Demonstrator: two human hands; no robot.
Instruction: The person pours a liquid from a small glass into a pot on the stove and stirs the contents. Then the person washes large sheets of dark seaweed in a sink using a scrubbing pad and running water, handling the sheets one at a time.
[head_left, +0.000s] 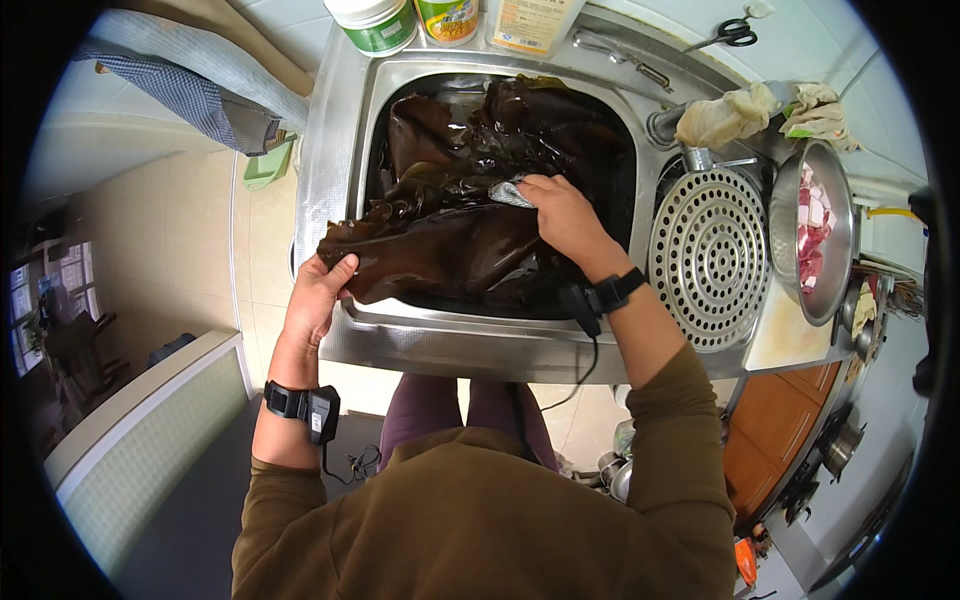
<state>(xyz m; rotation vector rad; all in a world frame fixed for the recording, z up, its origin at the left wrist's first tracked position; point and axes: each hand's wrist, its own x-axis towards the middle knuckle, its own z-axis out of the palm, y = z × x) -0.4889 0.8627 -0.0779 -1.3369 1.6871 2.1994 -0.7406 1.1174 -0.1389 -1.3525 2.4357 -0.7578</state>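
A broad, wet sheet of dark brown kelp (442, 247) stretches across the near part of the sink. My left hand (322, 289) pinches its ruffled left end over the sink's left rim, thumb on top. Under the fingers of my right hand (559, 214) is a pale, mesh-like scrubbing cloth (512, 193), held at the upper edge of the sheet. More folded kelp (555, 112) fills the stainless steel sink (487, 326) behind, glossy with water. How deep the water stands cannot be told.
A perforated round steel tray (709, 259) lies right of the sink, beside a cloth-wrapped faucet (724, 116). Further right, a steel bowl (840, 232) of cut raw meat stands by a cutting board (791, 322). Tubs (375, 26), a bottle (532, 22) and scissors (731, 34) are at the back.
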